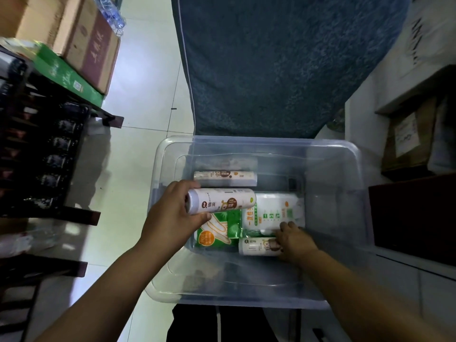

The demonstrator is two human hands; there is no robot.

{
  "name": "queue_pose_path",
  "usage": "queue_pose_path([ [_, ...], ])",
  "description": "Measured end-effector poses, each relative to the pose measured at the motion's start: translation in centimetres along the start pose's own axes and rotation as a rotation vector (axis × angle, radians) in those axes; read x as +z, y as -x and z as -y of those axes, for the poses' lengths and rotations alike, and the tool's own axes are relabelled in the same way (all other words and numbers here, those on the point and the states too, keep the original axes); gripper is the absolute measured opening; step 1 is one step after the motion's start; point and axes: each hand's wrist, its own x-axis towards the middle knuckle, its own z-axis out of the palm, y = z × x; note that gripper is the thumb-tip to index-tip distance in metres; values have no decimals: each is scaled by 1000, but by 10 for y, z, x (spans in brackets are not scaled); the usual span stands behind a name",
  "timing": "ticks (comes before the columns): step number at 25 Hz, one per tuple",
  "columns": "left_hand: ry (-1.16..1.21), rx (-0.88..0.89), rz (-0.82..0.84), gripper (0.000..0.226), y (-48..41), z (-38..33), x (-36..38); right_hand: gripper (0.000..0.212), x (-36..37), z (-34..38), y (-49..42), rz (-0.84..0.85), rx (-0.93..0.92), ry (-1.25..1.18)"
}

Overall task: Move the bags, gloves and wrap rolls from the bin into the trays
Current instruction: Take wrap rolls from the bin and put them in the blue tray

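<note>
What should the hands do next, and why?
Probably the right hand should lift the near roll it touches out of the bin; the left hand grips a raised roll above the green pack.

"一次性" on white pack (270, 213), "100" on far roll (224, 176)

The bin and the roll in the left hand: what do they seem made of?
The bin: likely clear glossy plastic; its contents show through the walls. The roll gripped by the left hand: seemingly a shiny printed film wrapper, judging by glare.
</note>
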Motion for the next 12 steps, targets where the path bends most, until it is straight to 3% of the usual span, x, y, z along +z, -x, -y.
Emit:
queue_pose_path([
  [9,114,168,-13,55,63,-53,-87,53,-67,35,165,-570,269,-266],
  [12,157,261,1,54,88,-71,-112,50,-77,55,228,-671,381,-303],
])
